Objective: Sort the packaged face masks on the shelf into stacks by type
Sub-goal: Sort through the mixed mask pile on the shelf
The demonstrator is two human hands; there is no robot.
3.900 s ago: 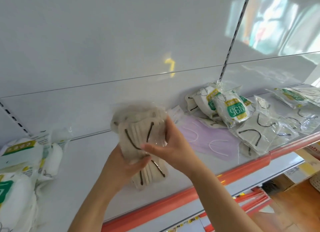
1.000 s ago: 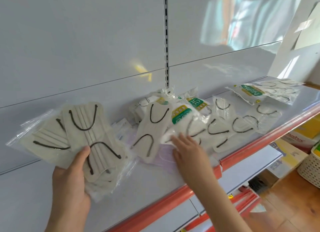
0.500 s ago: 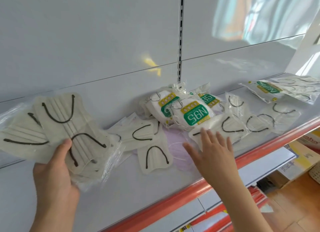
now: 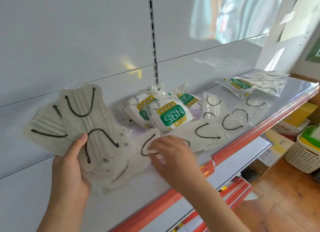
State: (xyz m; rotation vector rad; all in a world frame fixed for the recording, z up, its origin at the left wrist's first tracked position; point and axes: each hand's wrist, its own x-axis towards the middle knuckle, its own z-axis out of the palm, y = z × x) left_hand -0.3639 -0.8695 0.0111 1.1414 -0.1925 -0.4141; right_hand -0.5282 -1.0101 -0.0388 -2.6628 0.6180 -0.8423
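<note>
Fingers [image 4: 152, 149] on mask pack [image 4: 147, 145]; white shelf [image 4: 285, 95], wooden floor [image 4: 285, 205].

The fanned masks [image 4: 83, 121] are pale beige with pleat lines and black ear loops, in clear wrap. The N95 packs [image 4: 170, 116] behind them are white with a green label edged in yellow. Right of those packs, the loose masks [image 4: 213, 133] are off-white with black loops. The shelf [image 4: 34, 188] is glossy white with an orange-red front strip [image 4: 259, 128]. Right of the shelf stands a cream perforated basket [image 4: 303, 155]
</note>
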